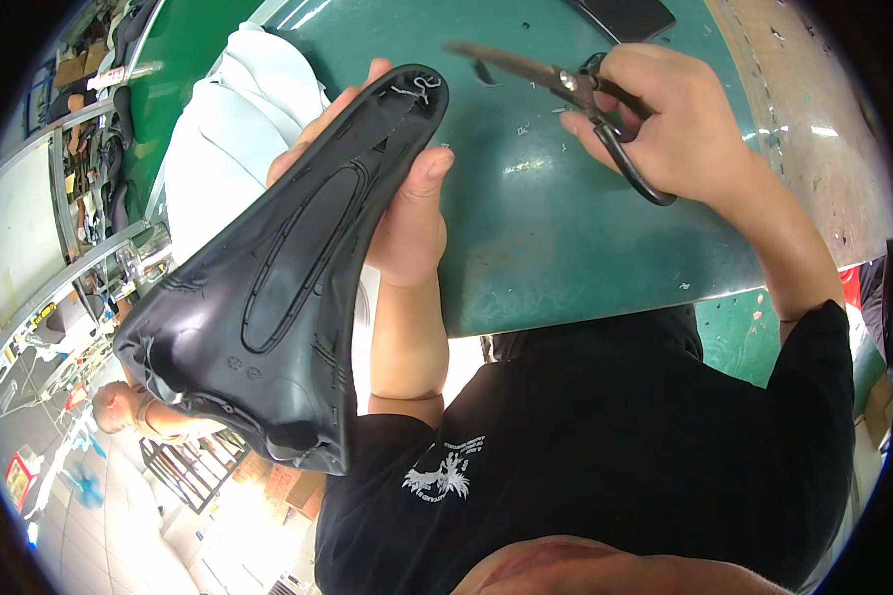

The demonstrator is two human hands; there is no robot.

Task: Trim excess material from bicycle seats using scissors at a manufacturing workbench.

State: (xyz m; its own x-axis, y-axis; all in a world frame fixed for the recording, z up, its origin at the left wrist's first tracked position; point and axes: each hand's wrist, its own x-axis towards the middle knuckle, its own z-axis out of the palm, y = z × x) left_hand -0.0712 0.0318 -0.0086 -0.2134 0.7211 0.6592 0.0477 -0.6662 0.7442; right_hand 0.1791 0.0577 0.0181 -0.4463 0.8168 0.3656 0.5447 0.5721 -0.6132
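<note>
A black bicycle saddle (203, 317) hangs tilted in the left part of the head view, its narrow nose up and its wide end toward the lower left. It has a long oval groove, and pale loose threads lie on the nose. My left hand (412, 233) grips it near the nose, thumb on the right edge, fingers partly hidden behind. To the right, my right hand (680, 124) is closed round the black handles of a pair of scissors (569, 81). The blades point left toward the nose, apart from it, and look close together, slightly blurred.
Pale, whitish curved pieces (243, 119) lie behind the saddle on the green tabletop (526, 268). A dark flat object (630, 18) and small scraps are at the far side. Shelves (89, 169) with goods stand left; another person (154, 416) is at the lower left.
</note>
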